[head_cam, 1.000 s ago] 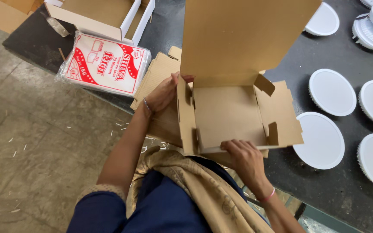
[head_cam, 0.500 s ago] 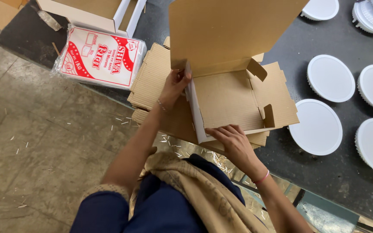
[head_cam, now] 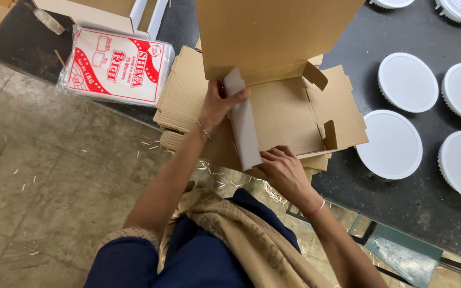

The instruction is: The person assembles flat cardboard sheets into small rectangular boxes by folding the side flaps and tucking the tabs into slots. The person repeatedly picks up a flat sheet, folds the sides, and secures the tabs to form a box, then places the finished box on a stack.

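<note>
Landmark: cardboard box (head_cam: 286, 114), lying open on the dark surface (head_cam: 433, 213). Left of it, a red-and-white packet (head_cam: 115, 66) is lying. The left hand (head_cam: 217, 104) is clamping the box's left flap; the right hand (head_cam: 284, 170) is pressing its front edge, fingers together. Right of it, white round discs (head_cam: 390, 144) are lying.

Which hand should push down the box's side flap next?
Probably the left hand: its fingers already pinch the raised side flap of the cardboard box. The right hand holds the front edge.
</note>
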### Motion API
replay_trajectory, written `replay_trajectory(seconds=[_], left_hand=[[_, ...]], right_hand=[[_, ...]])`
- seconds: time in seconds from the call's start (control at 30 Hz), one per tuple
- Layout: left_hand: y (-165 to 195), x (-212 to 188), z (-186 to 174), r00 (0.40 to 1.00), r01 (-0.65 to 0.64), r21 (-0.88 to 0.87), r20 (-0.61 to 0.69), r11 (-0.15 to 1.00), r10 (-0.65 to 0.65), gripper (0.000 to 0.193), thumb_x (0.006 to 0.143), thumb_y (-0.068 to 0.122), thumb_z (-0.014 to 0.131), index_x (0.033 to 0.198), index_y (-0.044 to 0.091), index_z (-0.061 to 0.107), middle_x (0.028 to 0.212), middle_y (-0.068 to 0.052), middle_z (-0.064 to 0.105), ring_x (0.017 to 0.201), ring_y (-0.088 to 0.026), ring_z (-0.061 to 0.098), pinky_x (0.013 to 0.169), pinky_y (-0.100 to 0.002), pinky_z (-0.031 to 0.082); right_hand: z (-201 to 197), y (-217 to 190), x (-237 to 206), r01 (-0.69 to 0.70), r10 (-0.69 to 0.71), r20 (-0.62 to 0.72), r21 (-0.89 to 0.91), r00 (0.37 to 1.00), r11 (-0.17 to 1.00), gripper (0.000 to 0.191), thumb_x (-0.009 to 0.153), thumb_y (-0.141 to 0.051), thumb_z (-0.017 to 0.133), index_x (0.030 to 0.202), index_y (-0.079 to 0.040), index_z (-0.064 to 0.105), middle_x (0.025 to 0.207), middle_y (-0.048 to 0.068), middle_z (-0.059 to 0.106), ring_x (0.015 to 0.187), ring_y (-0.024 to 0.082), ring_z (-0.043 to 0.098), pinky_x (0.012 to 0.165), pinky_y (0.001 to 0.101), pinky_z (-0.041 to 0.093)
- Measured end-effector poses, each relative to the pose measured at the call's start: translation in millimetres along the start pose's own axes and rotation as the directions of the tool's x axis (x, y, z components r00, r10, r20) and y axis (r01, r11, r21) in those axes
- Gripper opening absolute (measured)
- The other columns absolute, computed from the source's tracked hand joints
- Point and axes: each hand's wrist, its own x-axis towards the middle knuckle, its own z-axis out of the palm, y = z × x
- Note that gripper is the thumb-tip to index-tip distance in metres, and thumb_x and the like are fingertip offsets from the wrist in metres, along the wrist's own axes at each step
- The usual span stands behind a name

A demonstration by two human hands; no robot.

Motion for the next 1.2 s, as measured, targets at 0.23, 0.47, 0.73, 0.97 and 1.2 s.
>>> replay_trajectory(seconds=[0.23, 0.47, 0.73, 0.97, 1.2], left_hand=[[0, -4, 31, 0.985, -0.015, 0.019, -0.174, 1.000, 0.018, 0.085, 0.073, 0.007, 0.085, 0.139, 0.002, 0.033, 0.129, -0.016, 0.054, 0.114, -0.025, 0.062, 0.094, -0.038, 0.059], [-17, 1, 38, 0.934, -0.021, 0.262, -0.338, 0.965, 0.112, 0.068, 0.072, -0.007, 0.067, 0.134, 0.001, 0.039, 0.123, -0.020, 0.057, 0.111, -0.033, 0.063, 0.096, -0.042, 0.053], [-10, 7, 55, 0.821, -0.043, 0.453, -0.492, 0.890, 0.290, 0.054, 0.071, -0.007, 0.054, 0.124, -0.009, 0.043, 0.121, -0.032, 0.052, 0.117, -0.050, 0.052, 0.107, -0.050, 0.040], [-3, 9, 65, 0.807, -0.009, 0.420, -0.532, 0.907, 0.255, 0.044, 0.078, -0.006, 0.055, 0.120, -0.009, 0.042, 0.121, -0.030, 0.049, 0.117, -0.047, 0.053, 0.108, -0.049, 0.041], [33, -114, 47, 0.945, -0.010, 0.203, -0.318, 0.979, 0.076, 0.048, 0.092, 0.020, 0.072, 0.128, 0.000, 0.048, 0.116, -0.018, 0.057, 0.105, -0.034, 0.060, 0.097, -0.040, 0.051]], right_hand=[[9, -11, -17, -0.241, 0.228, -0.279, -0.012, 0.933, 0.970, 0.030, 0.074, -0.029, 0.083, 0.087, -0.006, 0.069, 0.088, 0.007, 0.069, 0.096, 0.027, 0.064, 0.094, 0.0419, 0.043], [1, -11, -24, -0.259, 0.253, -0.204, -0.005, 0.946, 0.966, 0.037, 0.074, -0.032, 0.082, 0.094, -0.004, 0.070, 0.097, 0.007, 0.071, 0.103, 0.025, 0.066, 0.104, 0.0444, 0.042], [11, -35, 31, -0.383, 0.356, -0.264, -0.058, 0.896, 0.922, 0.079, 0.078, -0.037, 0.077, 0.131, 0.015, 0.050, 0.125, 0.028, 0.059, 0.114, 0.043, 0.058, 0.099, 0.0490, 0.046], [38, -21, 41, -0.478, 0.466, -0.153, -0.054, 0.872, 0.877, 0.039, 0.086, -0.003, 0.054, 0.124, 0.004, 0.055, 0.112, 0.019, 0.064, 0.102, 0.036, 0.063, 0.086, 0.0447, 0.052], [23, 9, 20, -0.543, 0.535, -0.114, -0.056, 0.837, 0.838, 0.033, 0.091, -0.005, 0.055, 0.123, -0.006, 0.061, 0.107, 0.014, 0.065, 0.097, 0.031, 0.065, 0.083, 0.0447, 0.052]])
